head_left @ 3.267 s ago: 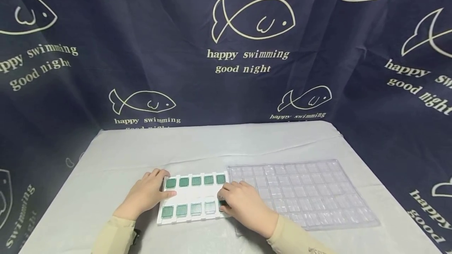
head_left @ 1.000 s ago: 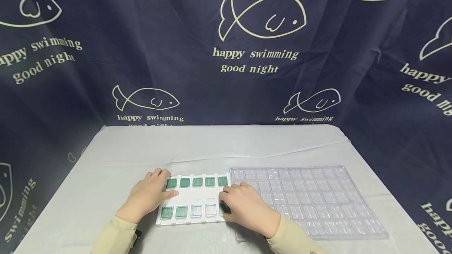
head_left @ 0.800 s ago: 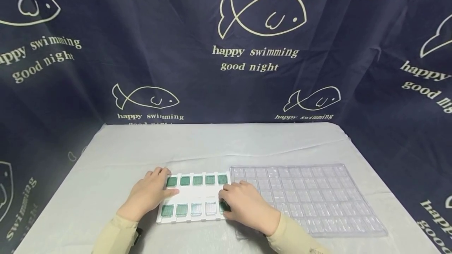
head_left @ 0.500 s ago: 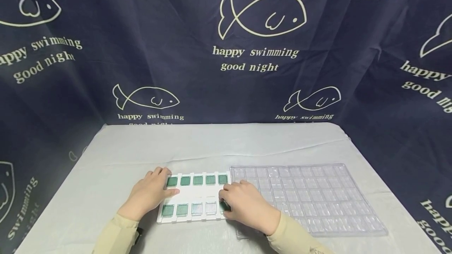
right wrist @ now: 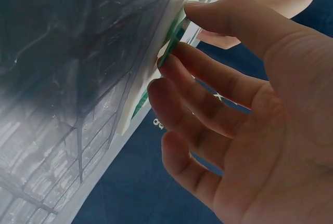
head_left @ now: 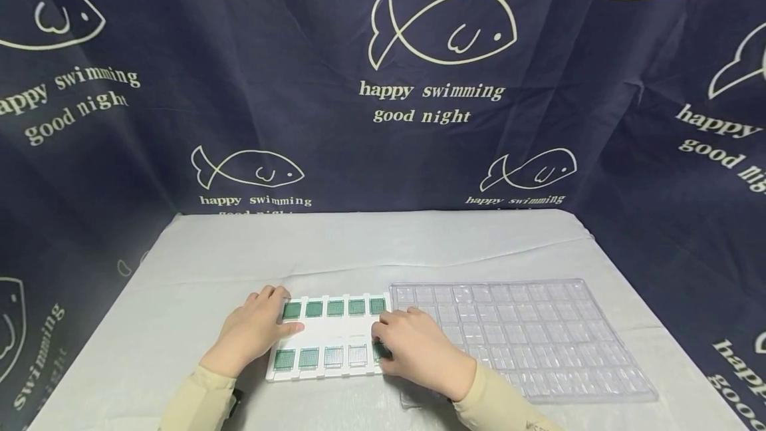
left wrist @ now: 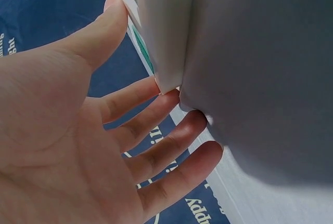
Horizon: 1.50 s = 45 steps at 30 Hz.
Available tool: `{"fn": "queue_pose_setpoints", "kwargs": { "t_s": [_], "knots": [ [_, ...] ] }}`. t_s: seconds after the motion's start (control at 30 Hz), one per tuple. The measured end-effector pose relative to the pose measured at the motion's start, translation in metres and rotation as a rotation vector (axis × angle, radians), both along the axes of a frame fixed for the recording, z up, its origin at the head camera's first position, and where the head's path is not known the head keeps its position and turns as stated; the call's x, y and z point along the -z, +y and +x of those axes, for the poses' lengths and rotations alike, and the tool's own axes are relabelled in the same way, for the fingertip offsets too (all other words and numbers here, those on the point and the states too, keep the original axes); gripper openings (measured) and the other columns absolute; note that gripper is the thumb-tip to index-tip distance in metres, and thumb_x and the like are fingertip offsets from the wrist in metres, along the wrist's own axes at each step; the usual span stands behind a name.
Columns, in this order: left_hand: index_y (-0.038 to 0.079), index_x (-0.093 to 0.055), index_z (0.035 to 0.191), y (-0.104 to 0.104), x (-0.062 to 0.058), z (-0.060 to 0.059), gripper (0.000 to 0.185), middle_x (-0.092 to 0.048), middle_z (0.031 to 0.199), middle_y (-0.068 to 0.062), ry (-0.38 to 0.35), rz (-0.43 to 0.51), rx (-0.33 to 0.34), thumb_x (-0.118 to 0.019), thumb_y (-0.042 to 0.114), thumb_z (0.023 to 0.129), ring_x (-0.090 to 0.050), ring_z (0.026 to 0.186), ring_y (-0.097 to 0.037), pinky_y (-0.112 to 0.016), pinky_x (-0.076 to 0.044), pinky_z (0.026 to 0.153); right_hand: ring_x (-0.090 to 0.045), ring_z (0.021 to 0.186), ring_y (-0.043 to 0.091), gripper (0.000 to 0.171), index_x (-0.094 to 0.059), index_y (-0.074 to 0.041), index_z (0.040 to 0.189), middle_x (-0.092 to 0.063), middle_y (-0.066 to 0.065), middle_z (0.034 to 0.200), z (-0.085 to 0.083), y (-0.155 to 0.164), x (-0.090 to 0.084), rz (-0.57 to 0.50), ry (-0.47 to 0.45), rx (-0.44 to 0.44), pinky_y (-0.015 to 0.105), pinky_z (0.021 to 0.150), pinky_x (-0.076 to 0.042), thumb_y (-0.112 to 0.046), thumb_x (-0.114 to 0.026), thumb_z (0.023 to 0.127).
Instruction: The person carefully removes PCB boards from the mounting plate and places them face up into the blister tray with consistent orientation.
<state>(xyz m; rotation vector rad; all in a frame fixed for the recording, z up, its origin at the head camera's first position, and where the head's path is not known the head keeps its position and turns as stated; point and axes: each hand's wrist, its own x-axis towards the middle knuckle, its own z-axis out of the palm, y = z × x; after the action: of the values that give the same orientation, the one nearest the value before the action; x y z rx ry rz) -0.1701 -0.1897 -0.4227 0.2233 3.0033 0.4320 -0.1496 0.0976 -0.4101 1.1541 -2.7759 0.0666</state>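
Note:
A white tray (head_left: 323, 328) lies on the table with two rows of small green perforated circuit boards (head_left: 314, 309) in its slots. My left hand (head_left: 251, 328) rests at the tray's left end. Its thumb lies on the top face, and the fingertips touch the edge near the far corner in the left wrist view. At the near right slot, my right hand (head_left: 419, 351) pinches a green circuit board (right wrist: 170, 47) between thumb and fingertips. In the right wrist view that board tilts up at the tray; in the head view my fingers partly cover it.
A large clear plastic tray (head_left: 520, 338) with many compartments lies right beside the white one, partly under my right forearm. The table (head_left: 359, 238) has a pale cloth. Behind it hangs a dark blue curtain (head_left: 335, 151) with fish drawings.
The head view has shifted slightly since the oldest frame. Both hands and both trays stay essentially in place, with the right hand's fingers at the same slot throughout.

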Motion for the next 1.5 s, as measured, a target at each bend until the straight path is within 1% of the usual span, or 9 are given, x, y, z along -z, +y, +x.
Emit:
{"fn": "queue_pose_setpoints", "kwargs": {
  "t_s": [0.27,0.5,0.63,0.87,1.1,1.3,1.5],
  "knots": [
    [0.009,-0.060,0.121,0.000,0.003,0.000,0.057,-0.063,0.112,-0.008,0.005,0.005,-0.005,-0.080,0.046,0.082,-0.059,0.091,-0.024,-0.043,-0.052,0.068,-0.045,0.063,0.002,0.023,-0.072,-0.018,0.091,-0.060,-0.011,0.078,0.002,0.000,-0.004,-0.005,-0.017,0.004,0.019,0.058,-0.036,-0.027,-0.085,0.074],
    [0.009,-0.060,0.120,0.000,0.004,0.000,0.057,-0.063,0.112,-0.007,0.017,0.006,-0.003,-0.081,0.046,0.082,-0.059,0.091,-0.024,-0.042,-0.051,0.067,-0.043,0.062,0.002,0.023,-0.072,-0.019,0.089,-0.059,-0.011,0.077,0.003,0.001,-0.003,-0.025,-0.001,0.015,0.018,0.057,-0.033,-0.028,-0.086,0.074],
    [0.009,-0.060,0.120,-0.001,0.005,0.000,0.057,-0.063,0.112,-0.008,0.021,0.004,-0.005,-0.080,0.046,0.082,-0.059,0.091,-0.024,-0.042,-0.052,0.068,-0.047,0.063,0.002,0.024,-0.073,-0.018,0.090,-0.061,-0.010,0.079,0.002,0.001,-0.002,-0.034,0.012,0.018,0.018,0.058,-0.035,-0.029,-0.087,0.074],
    [0.009,-0.061,0.121,0.000,0.005,0.001,0.058,-0.063,0.112,-0.007,0.007,0.006,-0.010,-0.080,0.047,0.082,-0.059,0.091,-0.023,-0.042,-0.052,0.068,-0.058,0.069,0.006,0.027,-0.074,-0.017,0.095,-0.066,-0.008,0.084,0.000,0.003,-0.004,-0.047,-0.005,0.032,0.020,0.062,-0.043,-0.031,-0.087,0.076],
    [0.009,-0.060,0.122,0.000,0.002,0.000,0.058,-0.064,0.114,-0.009,0.008,0.004,-0.010,-0.080,0.047,0.083,-0.060,0.094,-0.025,-0.043,-0.052,0.069,-0.062,0.071,0.007,0.028,-0.074,-0.016,0.095,-0.068,-0.007,0.085,-0.008,0.008,-0.007,-0.051,0.023,0.053,0.022,0.062,-0.045,-0.031,-0.088,0.076],
    [0.008,-0.060,0.121,0.001,0.000,0.000,0.057,-0.063,0.113,-0.009,0.011,0.004,-0.006,-0.080,0.046,0.083,-0.060,0.092,-0.024,-0.043,-0.053,0.069,-0.066,0.075,0.012,0.028,-0.075,-0.015,0.097,-0.069,-0.005,0.088,-0.019,0.015,-0.010,-0.080,0.030,0.105,0.028,0.065,-0.051,-0.028,-0.087,0.076],
    [0.008,-0.061,0.120,0.001,-0.001,0.001,0.057,-0.063,0.113,-0.009,0.011,0.005,-0.005,-0.080,0.046,0.083,-0.059,0.092,-0.025,-0.044,-0.052,0.070,-0.067,0.076,0.013,0.028,-0.075,-0.014,0.098,-0.071,-0.004,0.090,-0.029,0.023,-0.012,-0.087,0.039,0.145,0.032,0.071,-0.055,-0.028,-0.087,0.077]
  ]
}}
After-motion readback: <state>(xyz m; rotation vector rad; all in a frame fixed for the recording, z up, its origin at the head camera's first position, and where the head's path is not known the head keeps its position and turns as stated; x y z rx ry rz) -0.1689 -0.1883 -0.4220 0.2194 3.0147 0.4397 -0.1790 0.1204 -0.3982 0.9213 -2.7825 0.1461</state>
